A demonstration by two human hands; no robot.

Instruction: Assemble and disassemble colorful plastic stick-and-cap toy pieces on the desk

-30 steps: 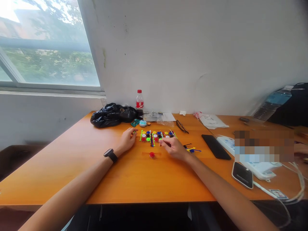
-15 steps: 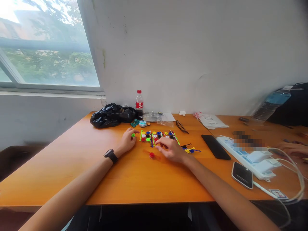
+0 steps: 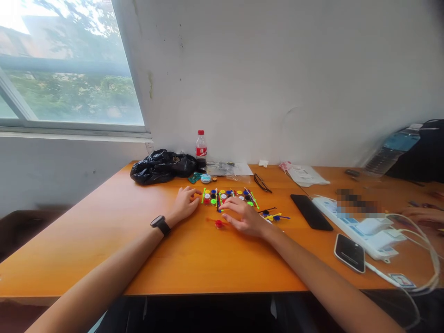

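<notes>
Small round plastic pieces with arrow-shaped bars, like game spinners (image 3: 224, 196), lie in rows of several colours. My left hand (image 3: 185, 203), with a black watch on its wrist, rests on the table at the left end of the rows, fingers apart, nothing visible in them. My right hand (image 3: 244, 216) hovers just in front of the rows with its fingers spread and hides part of them. Near its thumb a red spinner (image 3: 218, 225) stands alone on the table, its bar a faint red blur. More spinners (image 3: 276, 217) lie right of this hand.
A black plastic bag (image 3: 161, 167), a cola bottle (image 3: 200, 150) and clear packaging stand along the back. To the right are a black phone (image 3: 310, 212), a white power strip (image 3: 360, 229) with cables and a charging device (image 3: 348, 252). Another person's hand (image 3: 421, 215) shows at the far right.
The green piece seen at my left hand is no longer visible there. My right hand's fingers have spread and shifted slightly. The red spinner's bar remains blurred.
</notes>
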